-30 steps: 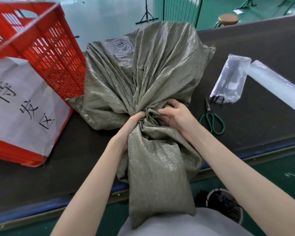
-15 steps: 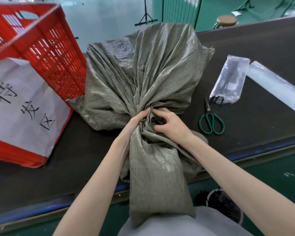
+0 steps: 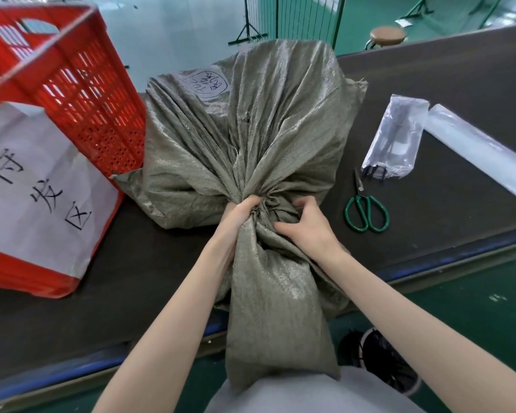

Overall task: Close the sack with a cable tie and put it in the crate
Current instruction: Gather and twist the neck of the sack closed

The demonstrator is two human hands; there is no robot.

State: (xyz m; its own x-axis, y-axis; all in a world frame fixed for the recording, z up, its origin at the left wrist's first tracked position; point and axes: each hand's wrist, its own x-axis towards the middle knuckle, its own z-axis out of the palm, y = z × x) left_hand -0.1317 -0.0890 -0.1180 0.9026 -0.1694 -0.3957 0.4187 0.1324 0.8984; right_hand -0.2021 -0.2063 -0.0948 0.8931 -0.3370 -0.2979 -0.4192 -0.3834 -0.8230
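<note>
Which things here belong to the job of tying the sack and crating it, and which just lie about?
Belong to the job:
grey-green woven plastic sack
red slotted plastic crate
clear plastic bag of black cable ties
left hand and right hand, both gripping the sack's neck

Lying about:
green-handled metal scissors
long frosted plastic roll
round brown stool

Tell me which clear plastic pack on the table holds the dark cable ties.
The shorter pack next to the scissors; dark ties poke from its near end. The longer pack looks plain white.

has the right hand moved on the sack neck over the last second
Yes. The right hand has slid left along the gathered neck of the sack, away from the green scissors.
</note>
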